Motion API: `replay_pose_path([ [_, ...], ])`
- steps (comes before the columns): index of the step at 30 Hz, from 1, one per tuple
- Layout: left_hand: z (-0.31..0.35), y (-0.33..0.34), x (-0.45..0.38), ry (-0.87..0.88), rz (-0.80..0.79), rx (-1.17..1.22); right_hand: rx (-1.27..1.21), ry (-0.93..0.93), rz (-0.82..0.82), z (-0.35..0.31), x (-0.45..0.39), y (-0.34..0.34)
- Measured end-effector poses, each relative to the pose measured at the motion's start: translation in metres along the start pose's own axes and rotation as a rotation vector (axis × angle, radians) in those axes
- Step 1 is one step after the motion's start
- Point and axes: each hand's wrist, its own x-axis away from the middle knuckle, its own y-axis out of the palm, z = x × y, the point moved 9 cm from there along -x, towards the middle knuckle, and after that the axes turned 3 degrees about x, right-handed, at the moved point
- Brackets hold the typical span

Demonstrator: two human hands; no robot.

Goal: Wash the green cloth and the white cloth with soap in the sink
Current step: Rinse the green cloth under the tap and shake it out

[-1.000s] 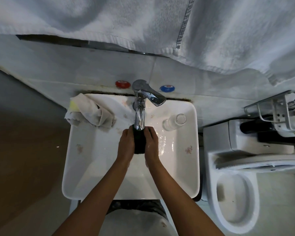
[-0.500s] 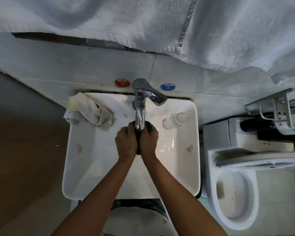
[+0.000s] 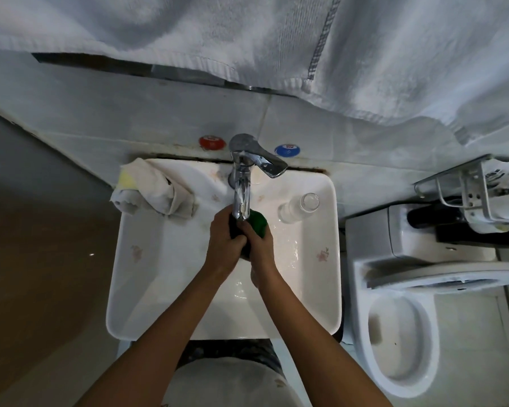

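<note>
Squeezing the green cloth (image 3: 257, 223) under the faucet (image 3: 241, 198), left hand (image 3: 222, 245) and right hand (image 3: 260, 246) fingers curled round it over the sink (image 3: 147, 289). White cloth (image 3: 156, 190) sits bunched on the back-left rim, looks unwashed maybe.

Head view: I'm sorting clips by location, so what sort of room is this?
Most likely a small home bathroom. A white ceramic sink with a chrome tap sits right beside a toilet, and white towels hang overhead.

Two bare forearms, no sleeves; hands (image 3: 241, 245) ringless; pale garment (image 3: 232, 383) below, dark patterned band above it
</note>
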Motion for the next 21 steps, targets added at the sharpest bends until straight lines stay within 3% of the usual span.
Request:
replay_pose_path([
  [4, 0.004, -0.001, 0.001, 0.012, -0.008, -0.013, -0.046, -0.004, 0.116, -0.009, -0.001, -0.011],
  [10, -0.042, -0.009, 0.0, -0.295, 0.069, -0.102, 0.084, 0.05, 0.113, -0.013, 0.005, -0.008],
  [16, -0.031, -0.018, 0.003, -0.217, 0.267, -0.165, 0.251, -0.14, 0.115, -0.022, 0.003, 0.008],
  [21, -0.028, -0.02, 0.002, -0.193, 0.304, -0.223, 0.217, -0.188, 0.117, -0.024, 0.003, 0.01],
])
